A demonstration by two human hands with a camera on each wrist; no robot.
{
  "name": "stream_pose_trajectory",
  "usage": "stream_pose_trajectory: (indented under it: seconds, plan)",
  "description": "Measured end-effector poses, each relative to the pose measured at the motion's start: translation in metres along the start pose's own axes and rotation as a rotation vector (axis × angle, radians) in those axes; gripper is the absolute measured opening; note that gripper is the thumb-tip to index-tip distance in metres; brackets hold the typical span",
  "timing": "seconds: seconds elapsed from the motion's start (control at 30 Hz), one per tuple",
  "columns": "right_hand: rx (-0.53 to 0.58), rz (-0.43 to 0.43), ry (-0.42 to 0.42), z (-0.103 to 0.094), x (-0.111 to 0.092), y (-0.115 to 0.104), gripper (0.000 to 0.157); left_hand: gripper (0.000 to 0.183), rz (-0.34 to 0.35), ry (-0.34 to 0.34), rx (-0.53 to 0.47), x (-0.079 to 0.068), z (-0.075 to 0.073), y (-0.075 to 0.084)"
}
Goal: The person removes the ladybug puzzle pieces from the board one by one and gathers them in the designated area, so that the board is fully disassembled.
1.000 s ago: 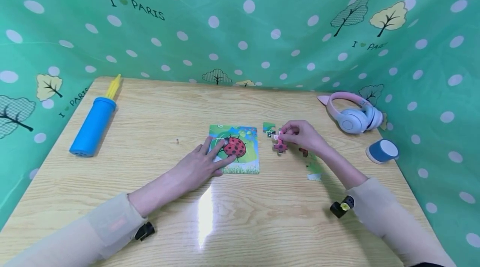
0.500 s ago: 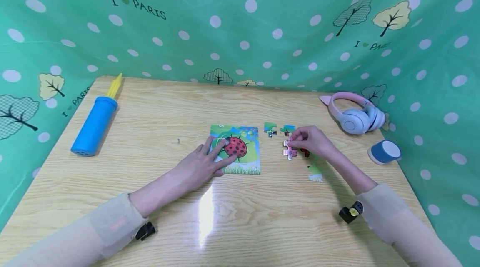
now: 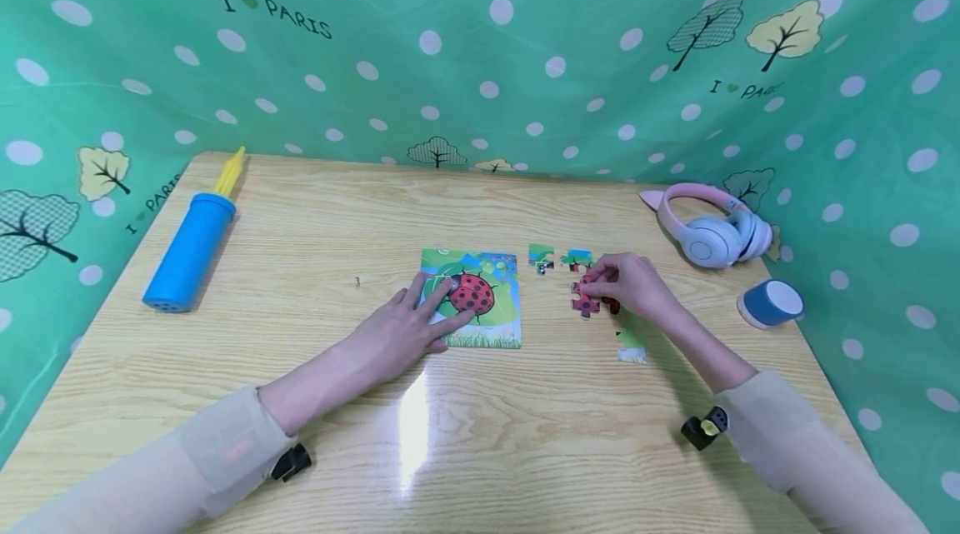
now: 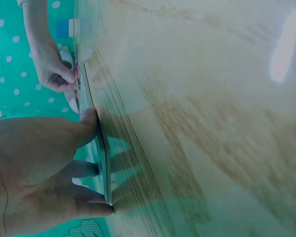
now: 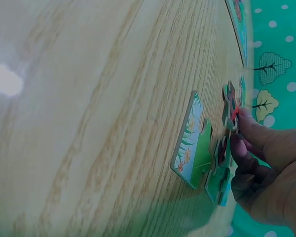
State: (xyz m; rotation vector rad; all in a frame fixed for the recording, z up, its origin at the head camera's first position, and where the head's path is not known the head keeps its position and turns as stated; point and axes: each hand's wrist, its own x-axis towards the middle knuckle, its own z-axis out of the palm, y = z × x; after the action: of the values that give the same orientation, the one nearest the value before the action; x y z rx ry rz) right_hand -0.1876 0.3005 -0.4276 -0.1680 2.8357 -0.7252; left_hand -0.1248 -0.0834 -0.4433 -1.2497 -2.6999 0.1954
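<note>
A square ladybug picture board (image 3: 498, 327) lies mid-table. My left hand (image 3: 390, 334) rests on its left part with fingers spread; in the left wrist view the thumb (image 4: 89, 121) is at the board's edge. To the right, my right hand (image 3: 633, 288) pinches a red, black-spotted jigsaw piece (image 3: 586, 306) between thumb and fingers. In the right wrist view that jigsaw piece (image 5: 230, 106) is held low over the wood. Around it lie a green-and-blue piece (image 3: 539, 255), a blue-topped piece (image 3: 579, 257), a dark red piece partly hidden by the hand, and a green-and-white corner piece (image 3: 632, 348).
Pink and white headphones (image 3: 708, 241) lie at the back right, near a blue cylinder with a white top (image 3: 771, 304). On the left is a blue hand pump (image 3: 189, 255) with a yellow nozzle. A green dotted cloth (image 3: 457, 101) hangs behind the table.
My right hand has moved slightly right and toward me with the red piece, bringing it beside the dark red one. The blue-topped piece has come into view. My left hand stays put.
</note>
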Motion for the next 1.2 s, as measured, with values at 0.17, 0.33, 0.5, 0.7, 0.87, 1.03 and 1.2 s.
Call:
stream_pose_trajectory:
  seconds: [0.17, 0.33, 0.5, 0.7, 0.87, 1.03, 1.2]
  plan:
    - [-0.016, -0.011, 0.024, 0.0006, -0.0010, -0.0006, 0.021, 0.053, -0.002, 0.009, 0.006, -0.0004, -0.0002, 0.0001]
    - [-0.027, -0.031, 0.043, 0.0017, -0.0007, -0.0006, 0.021, 0.053, 0.000, 0.005, 0.012, -0.0005, -0.0005, 0.0000]
    - [-0.040, -0.053, 0.063, 0.0030, 0.0002, -0.0001, 0.019, 0.054, 0.001, 0.003, 0.014, -0.0004, -0.0008, 0.0000]
    - [-0.073, -0.088, 0.064, 0.0039, 0.0012, 0.0006, 0.017, 0.054, 0.003, -0.002, 0.030, -0.0003, -0.0014, 0.0002]
    - [-0.082, -0.088, 0.065, 0.0053, 0.0013, 0.0019, 0.016, 0.054, 0.004, -0.009, 0.048, -0.0002, -0.0019, 0.0004]
    - [-0.060, -0.091, 0.078, 0.0050, 0.0007, 0.0020, 0.015, 0.054, 0.002, -0.011, 0.039, -0.0003, -0.0019, 0.0005]
    - [-0.029, -0.083, 0.111, 0.0042, 0.0004, -0.0036, 0.014, 0.054, -0.002, 0.003, 0.017, -0.0005, -0.0008, 0.0004]
